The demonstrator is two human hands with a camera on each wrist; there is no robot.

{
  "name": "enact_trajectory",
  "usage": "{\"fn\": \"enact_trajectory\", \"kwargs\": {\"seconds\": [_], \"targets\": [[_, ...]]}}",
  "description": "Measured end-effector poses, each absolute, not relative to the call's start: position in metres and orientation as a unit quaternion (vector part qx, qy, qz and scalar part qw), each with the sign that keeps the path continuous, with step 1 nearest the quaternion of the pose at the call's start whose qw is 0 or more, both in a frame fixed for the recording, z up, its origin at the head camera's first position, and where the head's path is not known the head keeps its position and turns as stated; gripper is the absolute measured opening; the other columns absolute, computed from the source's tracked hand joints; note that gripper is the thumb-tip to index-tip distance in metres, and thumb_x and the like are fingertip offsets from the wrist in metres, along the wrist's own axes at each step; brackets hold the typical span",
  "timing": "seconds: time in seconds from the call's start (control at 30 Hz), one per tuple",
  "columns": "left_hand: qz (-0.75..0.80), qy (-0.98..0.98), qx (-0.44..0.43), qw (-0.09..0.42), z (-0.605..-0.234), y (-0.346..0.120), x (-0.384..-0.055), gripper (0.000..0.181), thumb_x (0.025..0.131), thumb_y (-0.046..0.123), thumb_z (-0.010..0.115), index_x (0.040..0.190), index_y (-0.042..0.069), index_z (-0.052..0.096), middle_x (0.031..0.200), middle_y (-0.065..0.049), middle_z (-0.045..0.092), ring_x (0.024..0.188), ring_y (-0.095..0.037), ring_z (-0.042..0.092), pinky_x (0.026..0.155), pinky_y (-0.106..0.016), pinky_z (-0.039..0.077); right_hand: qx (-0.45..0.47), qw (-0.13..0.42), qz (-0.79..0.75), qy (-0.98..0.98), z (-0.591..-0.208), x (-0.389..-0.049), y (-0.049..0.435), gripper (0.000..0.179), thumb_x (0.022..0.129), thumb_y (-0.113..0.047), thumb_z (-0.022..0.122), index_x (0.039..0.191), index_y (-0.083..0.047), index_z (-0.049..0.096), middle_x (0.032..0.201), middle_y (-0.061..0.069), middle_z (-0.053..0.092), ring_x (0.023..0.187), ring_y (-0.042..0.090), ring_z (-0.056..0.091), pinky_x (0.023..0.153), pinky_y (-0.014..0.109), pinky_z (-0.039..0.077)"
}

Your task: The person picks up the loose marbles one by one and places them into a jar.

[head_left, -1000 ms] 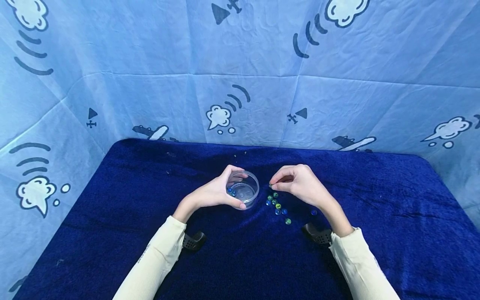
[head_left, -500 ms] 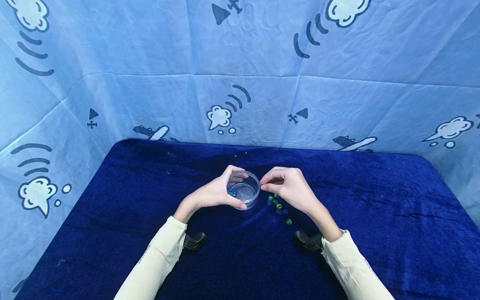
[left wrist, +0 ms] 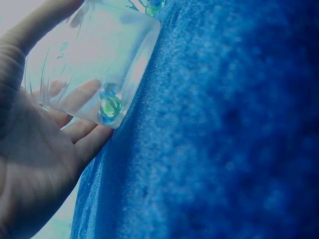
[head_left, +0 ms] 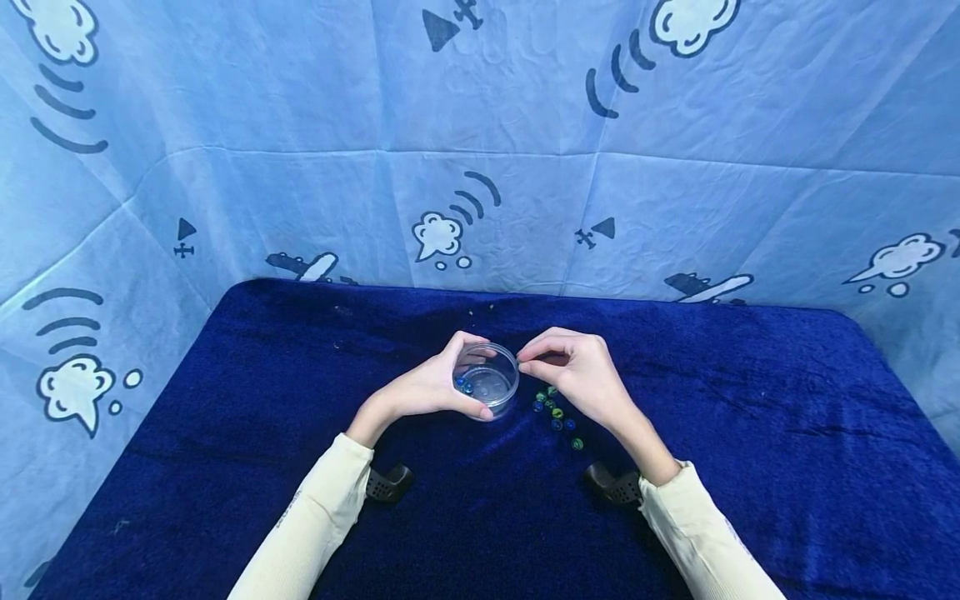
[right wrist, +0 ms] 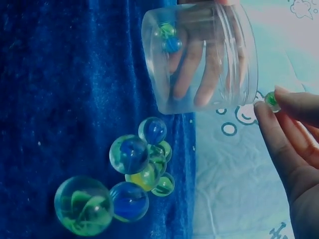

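At frame centre, the left hand (head_left: 431,383) grips the clear jar (head_left: 493,388); just right, the right hand (head_left: 573,364) pinches a marble (right wrist: 272,101). Ideally, the marble should clear the rim (right wrist: 253,55) before release

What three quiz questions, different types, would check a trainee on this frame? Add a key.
1. Which hand grips the clear container?
2. Multiple choice: what colour shows inside the marble pinched by the right hand?
A) red
B) green
C) orange
3. True or false: every marble is inside the container.

Key:
1. The left hand.
2. B.
3. False: loose marbles lie on the blue cloth.
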State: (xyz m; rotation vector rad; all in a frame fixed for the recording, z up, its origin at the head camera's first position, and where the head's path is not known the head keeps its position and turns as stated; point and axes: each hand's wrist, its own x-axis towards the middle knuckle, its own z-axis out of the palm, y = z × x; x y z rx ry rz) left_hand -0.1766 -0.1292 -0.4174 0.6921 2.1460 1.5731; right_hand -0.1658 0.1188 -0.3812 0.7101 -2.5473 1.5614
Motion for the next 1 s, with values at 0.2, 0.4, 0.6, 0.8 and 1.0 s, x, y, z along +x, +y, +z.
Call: {"fn": "enact_trajectory", "kwargs": {"seconds": [0.2,0.4,0.6,0.8,1.0], "targets": [[0.556,0.769,0.250,0.192,-0.418,-0.129,-0.177,0.092,0.076,0.009,0.091,0.148,0.007,0.034,0.150,-0.011,0.051,0.139,-0.024,0.050,0.116,-0.040,0.038,0.251,0.036,0.522,-0.814,-0.380,-0.161,0.113,0.012,0.084,0.007,0.081,0.088,-0.004,0.080,0.094,0.004,0.076,0.090,0.017,0.072,0.078,0.028,0.061],[0.556,0.768,0.253,0.193,-0.418,-0.130,-0.176,0.091,0.076,0.011,0.091,0.147,0.007,0.034,0.150,-0.011,0.051,0.139,-0.025,0.050,0.116,-0.041,0.038,0.272,0.043,0.510,-0.815,-0.380,-0.157,0.108,0.014,0.084,0.009,0.080,0.089,-0.005,0.081,0.094,0.003,0.076,0.092,0.021,0.073,0.079,0.024,0.060],[0.556,0.769,0.247,0.197,-0.418,-0.130,-0.177,0.092,0.076,0.013,0.091,0.149,0.008,0.034,0.150,-0.009,0.052,0.139,-0.024,0.049,0.116,-0.041,0.038,0.275,0.047,0.504,-0.818,-0.379,-0.156,0.106,0.012,0.084,0.009,0.080,0.090,-0.002,0.080,0.095,0.004,0.076,0.094,0.022,0.073,0.080,0.025,0.060],[0.554,0.770,0.244,0.199,-0.418,-0.130,-0.176,0.093,0.077,0.014,0.091,0.149,0.008,0.033,0.151,-0.009,0.051,0.140,-0.025,0.049,0.116,-0.043,0.038,0.282,0.051,0.497,-0.819,-0.379,-0.155,0.104,0.011,0.084,0.009,0.080,0.091,0.000,0.080,0.095,0.004,0.076,0.095,0.021,0.073,0.080,0.029,0.061],[0.553,0.771,0.245,0.200,-0.418,-0.130,-0.177,0.093,0.077,0.015,0.091,0.149,0.008,0.032,0.151,-0.009,0.051,0.140,-0.025,0.049,0.116,-0.043,0.038,0.286,0.057,0.493,-0.820,-0.380,-0.155,0.103,0.011,0.084,0.009,0.080,0.091,0.000,0.080,0.095,0.003,0.077,0.094,0.020,0.073,0.080,0.027,0.060]]}}
